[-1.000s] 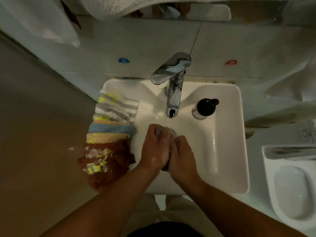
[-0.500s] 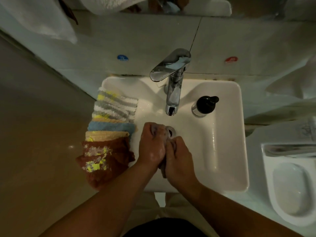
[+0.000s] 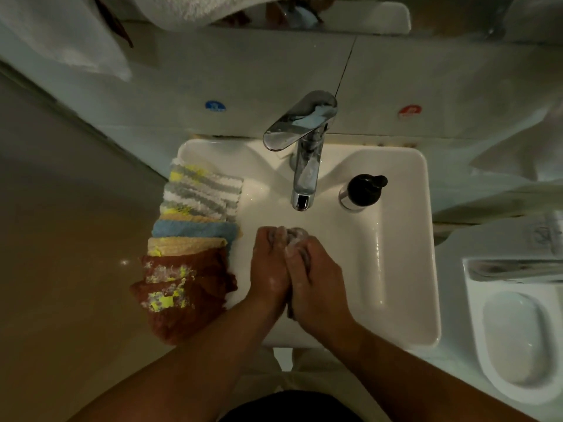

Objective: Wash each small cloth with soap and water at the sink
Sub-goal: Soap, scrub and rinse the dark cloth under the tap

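Over the middle of the white sink, my left hand and my right hand press together around a small grey soapy cloth. Most of the cloth is hidden between my palms; a lathered bit shows at the fingertips and a dark end hangs below near my wrists. Both hands carry suds. The chrome tap stands just beyond my fingers, and I see no water running from it. A black-topped soap pump bottle sits to the tap's right.
Several small cloths lie in an overlapping row on the sink's left rim: a striped grey-yellow cloth, a blue cloth, a tan cloth, a rust-brown cloth. A toilet stands at the right. White towels hang above.
My hands have shifted against each other around the cloth, the left sliding back from its forward reach, and more lather shows at the fingertips. The pile of cloths has not moved.
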Available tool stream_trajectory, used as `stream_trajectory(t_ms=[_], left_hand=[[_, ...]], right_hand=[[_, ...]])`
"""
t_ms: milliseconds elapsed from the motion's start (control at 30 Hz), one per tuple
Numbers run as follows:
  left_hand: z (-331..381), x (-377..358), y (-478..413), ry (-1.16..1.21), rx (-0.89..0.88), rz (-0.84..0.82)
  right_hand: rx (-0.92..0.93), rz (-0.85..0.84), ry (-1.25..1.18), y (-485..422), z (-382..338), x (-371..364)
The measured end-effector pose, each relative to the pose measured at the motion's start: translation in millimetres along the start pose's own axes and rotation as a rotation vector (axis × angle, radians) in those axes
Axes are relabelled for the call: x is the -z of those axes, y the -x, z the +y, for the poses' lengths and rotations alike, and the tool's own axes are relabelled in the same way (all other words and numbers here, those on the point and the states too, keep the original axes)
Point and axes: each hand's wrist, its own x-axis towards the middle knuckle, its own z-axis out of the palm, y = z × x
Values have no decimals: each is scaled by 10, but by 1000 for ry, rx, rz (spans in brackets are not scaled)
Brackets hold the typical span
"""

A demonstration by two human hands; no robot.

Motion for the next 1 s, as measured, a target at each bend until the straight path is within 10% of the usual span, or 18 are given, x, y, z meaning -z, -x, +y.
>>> stream_trajectory(t_ms=[200, 433, 667, 1000], left_hand=[[54, 8, 369, 14, -117, -260], [-314, 375, -228, -427, -176, 83], [-318, 10, -86, 273, 251, -29], [-272, 38, -63, 324, 192, 64]], right_hand=[[-189, 30, 118, -629, 466, 233], [-379, 154, 116, -548, 691, 427], [1, -154, 173, -31, 459, -80], [-227, -99, -164, -119, 528, 26]])
